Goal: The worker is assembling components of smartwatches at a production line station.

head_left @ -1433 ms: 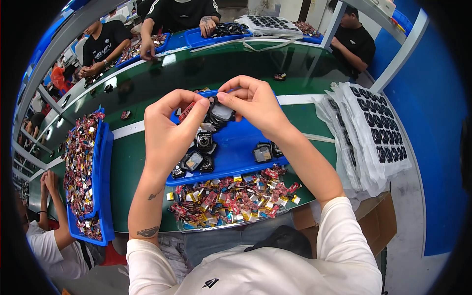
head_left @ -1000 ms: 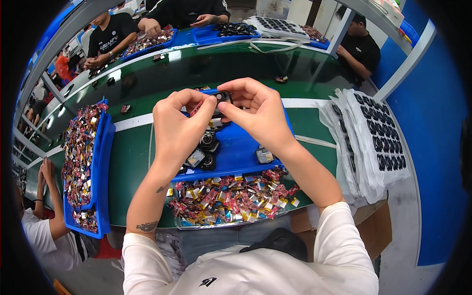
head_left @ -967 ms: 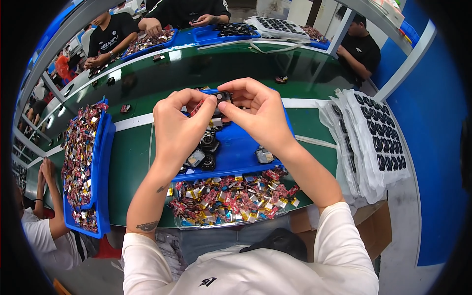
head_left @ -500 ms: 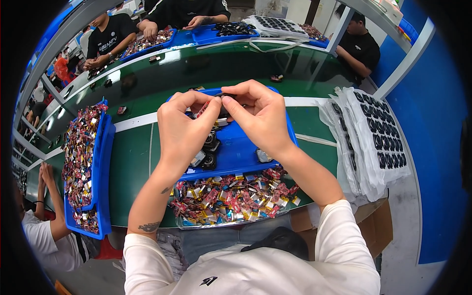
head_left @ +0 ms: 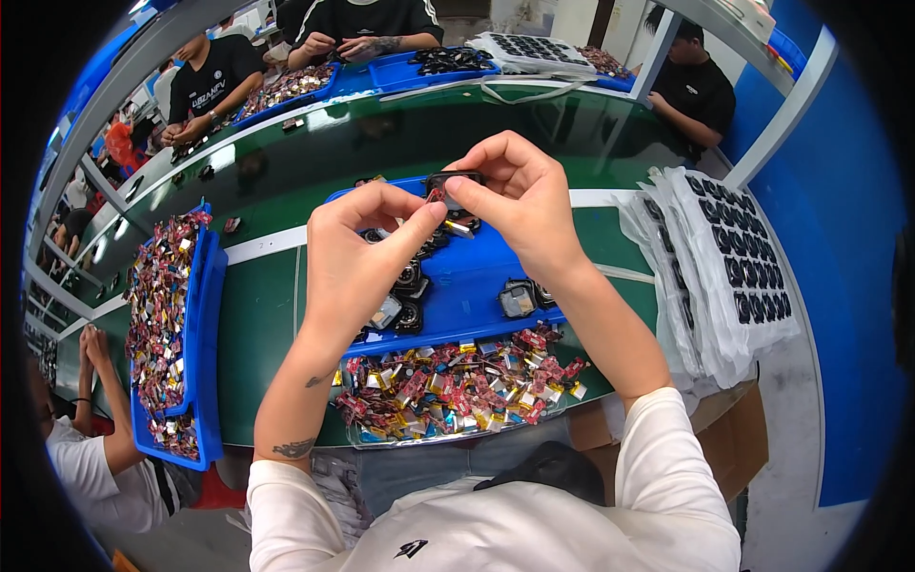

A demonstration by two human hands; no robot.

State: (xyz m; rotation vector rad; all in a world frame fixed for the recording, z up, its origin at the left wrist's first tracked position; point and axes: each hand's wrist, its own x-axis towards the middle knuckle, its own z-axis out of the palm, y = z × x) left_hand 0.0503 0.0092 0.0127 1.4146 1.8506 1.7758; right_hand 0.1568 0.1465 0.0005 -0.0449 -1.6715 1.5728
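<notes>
Over the blue tray (head_left: pixel 457 305), my right hand (head_left: pixel 524 205) grips a small black casing (head_left: pixel 452 177) between thumb and fingers. My left hand (head_left: pixel 367 257) pinches a small red circuit board (head_left: pixel 436 194) against the casing's near side. A silver-and-yellow battery (head_left: pixel 459 229) hangs just under the fingertips, seemingly attached to the board. Inside the tray, several black units (head_left: pixel 408 315) lie by my left wrist, and others with grey faces (head_left: pixel 518 299) lie by my right wrist. The inside of the held casing is mostly hidden by my fingers.
In front of me lies a heap of red circuit boards with batteries (head_left: pixel 457 386). A long blue bin (head_left: pixel 210 334) of similar boards stands left. Stacked white trays of black parts (head_left: pixel 739 253) stand right. Co-workers sit across the green table (head_left: pixel 257 324) and at left.
My hands have drawn slightly apart, the left lower. The casing has tipped, showing more of its face, and the battery shows below. A co-worker opposite has lifted a hand from a blue tray.
</notes>
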